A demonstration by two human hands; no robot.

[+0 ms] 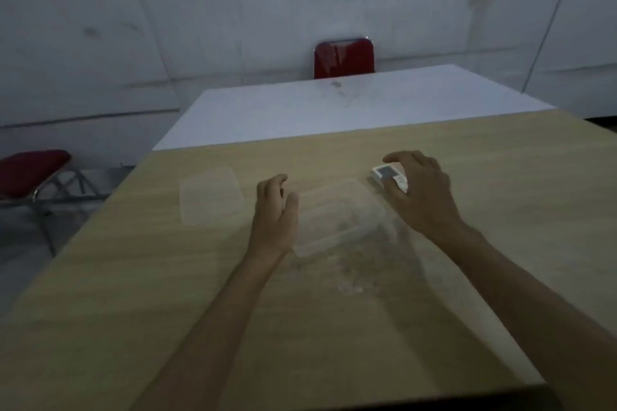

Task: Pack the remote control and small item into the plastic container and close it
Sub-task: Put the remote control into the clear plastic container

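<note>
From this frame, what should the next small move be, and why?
Probably close the right hand on the remote control and lift it toward the open container. The fingers curl over the remote, which lies on the table beside the container; the left hand rests against the container's side, and the lid lies apart.

We see the clear plastic container lying open on the wooden table. Our left hand rests against the container's left side, fingers curled. Just right of the container, our right hand arches over the white remote control, fingertips touching it. The clear lid lies left of the container, apart from it.
</note>
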